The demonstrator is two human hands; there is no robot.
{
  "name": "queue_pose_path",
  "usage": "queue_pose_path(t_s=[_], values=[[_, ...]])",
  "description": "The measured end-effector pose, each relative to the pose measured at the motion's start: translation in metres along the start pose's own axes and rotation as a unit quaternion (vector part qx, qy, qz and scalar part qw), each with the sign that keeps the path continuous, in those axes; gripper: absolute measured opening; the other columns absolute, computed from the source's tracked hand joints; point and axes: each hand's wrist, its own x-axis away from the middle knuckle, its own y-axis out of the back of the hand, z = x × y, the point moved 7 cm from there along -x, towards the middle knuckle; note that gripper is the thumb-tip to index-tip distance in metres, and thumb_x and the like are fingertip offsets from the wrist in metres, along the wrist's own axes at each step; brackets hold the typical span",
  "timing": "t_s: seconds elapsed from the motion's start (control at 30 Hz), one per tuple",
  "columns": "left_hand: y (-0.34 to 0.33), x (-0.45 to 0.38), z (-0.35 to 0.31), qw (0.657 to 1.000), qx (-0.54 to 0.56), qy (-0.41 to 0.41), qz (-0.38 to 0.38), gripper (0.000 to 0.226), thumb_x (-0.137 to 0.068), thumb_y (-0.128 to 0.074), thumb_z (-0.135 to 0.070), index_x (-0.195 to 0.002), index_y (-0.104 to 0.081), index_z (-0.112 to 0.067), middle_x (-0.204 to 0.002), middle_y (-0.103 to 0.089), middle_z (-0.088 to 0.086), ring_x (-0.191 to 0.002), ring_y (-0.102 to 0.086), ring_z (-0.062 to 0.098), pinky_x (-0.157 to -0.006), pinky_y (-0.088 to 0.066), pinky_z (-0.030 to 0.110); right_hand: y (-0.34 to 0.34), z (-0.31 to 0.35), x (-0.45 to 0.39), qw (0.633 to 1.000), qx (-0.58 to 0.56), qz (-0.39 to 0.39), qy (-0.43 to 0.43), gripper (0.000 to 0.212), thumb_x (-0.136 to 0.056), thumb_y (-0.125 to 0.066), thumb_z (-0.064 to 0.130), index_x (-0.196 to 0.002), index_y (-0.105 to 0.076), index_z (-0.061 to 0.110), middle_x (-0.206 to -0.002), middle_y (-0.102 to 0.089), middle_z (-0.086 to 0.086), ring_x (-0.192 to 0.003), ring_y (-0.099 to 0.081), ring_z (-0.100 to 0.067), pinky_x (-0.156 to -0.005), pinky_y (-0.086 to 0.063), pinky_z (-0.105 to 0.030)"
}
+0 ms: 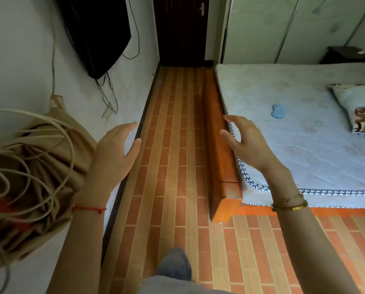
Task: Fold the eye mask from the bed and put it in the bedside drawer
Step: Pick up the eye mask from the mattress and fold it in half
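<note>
A small blue eye mask (277, 110) lies flat on the pale mattress (294, 149) of the bed, to the right of the middle of the view. My right hand (246, 143) hovers open over the bed's near left corner, well short of the mask. My left hand (115, 153) is raised open over the floor by the left wall, holding nothing. A dark bedside cabinet (345, 55) stands at the far right beyond the bed; its drawer front is not visible.
A brick-patterned floor aisle (173, 166) runs between the white wall and the orange wooden bed frame (219, 166). Coiled cables on a brown bag (28, 166) sit at left. A black TV (96, 32) hangs on the wall. A pillow (360, 107) lies on the bed.
</note>
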Motion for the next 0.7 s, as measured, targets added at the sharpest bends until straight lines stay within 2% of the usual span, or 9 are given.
queue_pose_path(t_s=[0.33,0.7], values=[[-0.053,-0.067,0.054,0.999,-0.014,0.027,0.022,0.046,-0.096,-0.049,-0.031,-0.140,-0.047,-0.015,-0.141,-0.052,0.005,-0.130,-0.048,0.020,-0.105,-0.033,0.028,-0.043,-0.043,-0.074,0.999,0.019,0.021,-0.022,0.045,-0.096,-0.049,0.035,-0.136,-0.048,0.014,-0.137,-0.053,-0.006,-0.128,-0.045,-0.021,-0.101,-0.029,-0.022],[-0.084,-0.245,0.122,1.000,0.005,0.023,0.021,0.045,-0.097,-0.047,-0.031,-0.140,-0.047,-0.016,-0.142,-0.052,0.002,-0.132,-0.046,0.016,-0.107,-0.028,0.023,-0.106,-0.071,-0.250,0.999,0.025,0.024,-0.037,0.045,-0.096,-0.048,0.038,-0.134,-0.048,0.015,-0.135,-0.054,-0.007,-0.126,-0.047,-0.022,-0.099,-0.032,-0.024]])
